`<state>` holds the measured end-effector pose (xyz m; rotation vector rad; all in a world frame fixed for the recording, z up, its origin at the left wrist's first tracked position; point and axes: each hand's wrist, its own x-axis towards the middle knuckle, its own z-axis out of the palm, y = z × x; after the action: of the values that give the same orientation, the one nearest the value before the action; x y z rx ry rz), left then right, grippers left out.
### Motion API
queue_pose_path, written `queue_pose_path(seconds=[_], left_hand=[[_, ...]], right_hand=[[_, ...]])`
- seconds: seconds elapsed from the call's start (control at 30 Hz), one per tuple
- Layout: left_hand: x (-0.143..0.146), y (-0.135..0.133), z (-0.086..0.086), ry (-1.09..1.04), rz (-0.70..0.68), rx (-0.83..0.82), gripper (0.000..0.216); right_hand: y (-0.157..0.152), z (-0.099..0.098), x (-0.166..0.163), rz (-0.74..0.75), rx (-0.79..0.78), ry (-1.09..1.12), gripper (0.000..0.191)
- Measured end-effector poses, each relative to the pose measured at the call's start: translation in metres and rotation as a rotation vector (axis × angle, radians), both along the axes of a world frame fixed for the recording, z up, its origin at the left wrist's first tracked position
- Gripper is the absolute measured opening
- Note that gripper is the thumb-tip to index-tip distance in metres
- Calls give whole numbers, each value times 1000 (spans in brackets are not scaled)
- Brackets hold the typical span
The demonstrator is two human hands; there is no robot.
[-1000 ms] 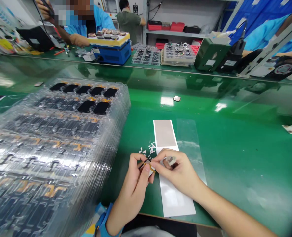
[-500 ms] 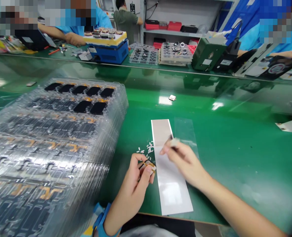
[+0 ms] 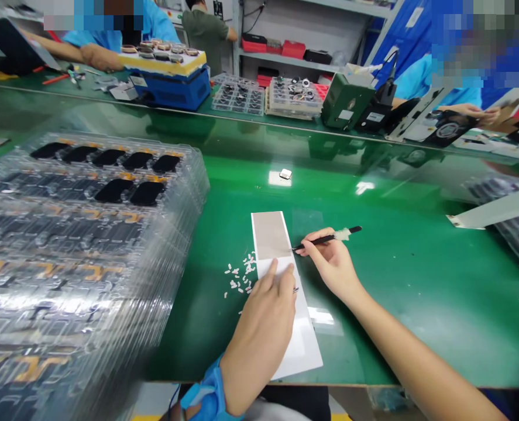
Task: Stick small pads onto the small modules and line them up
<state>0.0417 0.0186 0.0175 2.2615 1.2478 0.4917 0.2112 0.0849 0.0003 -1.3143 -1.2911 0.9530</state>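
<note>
While around a tool (image 3: 325, 239), right hand (image 3: 332, 266)

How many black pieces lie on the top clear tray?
7 black pieces on the clear plastic tray: five along the far row, two in the next row. Others may be hidden below.

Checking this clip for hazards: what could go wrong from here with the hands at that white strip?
The black-handled tool in the right hand has its tip at the strip's edge and might scratch it. The loose white scraps could stick to the left hand or drift toward the stacked clear trays.
</note>
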Motion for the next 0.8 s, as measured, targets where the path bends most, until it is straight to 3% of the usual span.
queue_pose_path(seconds=[0.37, 0.53, 0.7, 0.8], left_hand=[[2, 5, -3, 17, 21, 20, 20], [3, 7, -5, -51, 42, -9, 20], [-2, 4, 3, -364, 198, -100, 8], [-7, -2, 12, -722, 302, -365, 5]], right_hand=[[1, 0, -2, -7, -33, 175, 39], [-3, 16, -1, 13, -72, 278, 37], [-34, 45, -1, -126, 15, 405, 25], [-65, 49, -16, -210, 136, 398, 14]])
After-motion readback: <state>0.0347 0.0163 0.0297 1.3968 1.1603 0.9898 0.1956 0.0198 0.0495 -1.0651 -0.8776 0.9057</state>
